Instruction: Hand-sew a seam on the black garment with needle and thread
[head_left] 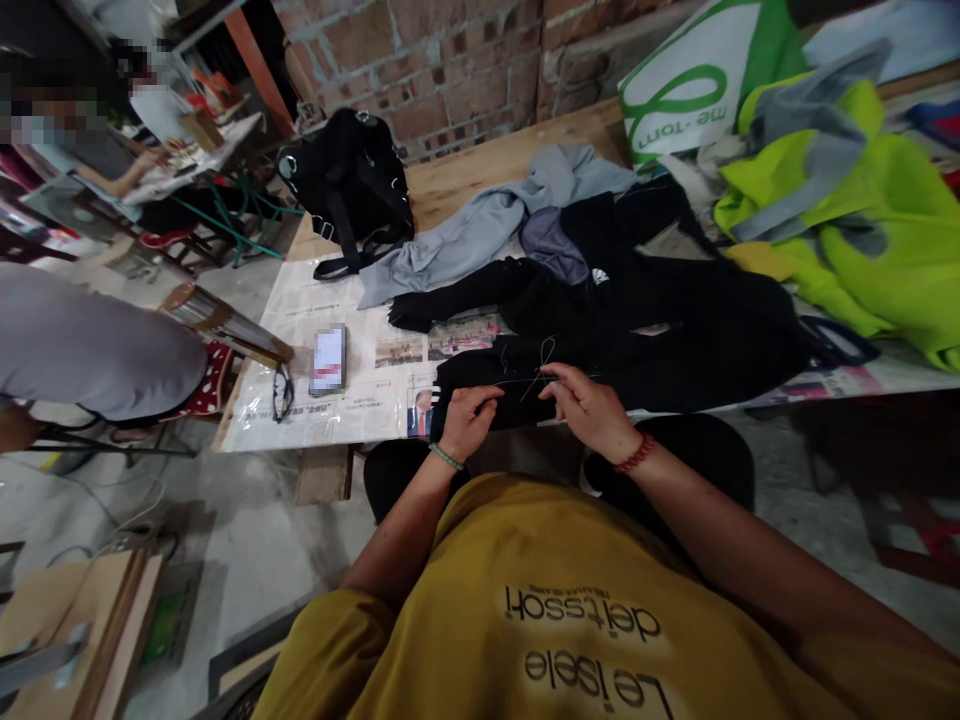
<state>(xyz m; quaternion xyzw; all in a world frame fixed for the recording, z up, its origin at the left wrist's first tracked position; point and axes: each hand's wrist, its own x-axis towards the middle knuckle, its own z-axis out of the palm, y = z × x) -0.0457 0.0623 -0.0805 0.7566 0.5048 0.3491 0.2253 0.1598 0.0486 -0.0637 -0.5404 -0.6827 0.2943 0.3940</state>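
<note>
A thin pale thread (517, 380) runs between my two hands, with a loop of it standing up near the right fingers. My left hand (469, 415), wearing a green bead bracelet, pinches the thread's left part. My right hand (589, 405), with a red bracelet at the wrist, closes thumb and finger on the thread by the loop. Whether a needle is there is too small to tell. Both hands are just above the near edge of a black garment (705, 330) spread across the table. A small white logo shows on the garment.
Newspaper (262, 420) under clear plastic covers the table. On it lie a phone (328, 358), glasses (283, 392), a black bag (352, 180) and a grey garment (465, 235). Yellow-green clothing (840, 190) and a shopping bag (697, 85) fill the right. A seated person (97, 350) is at left.
</note>
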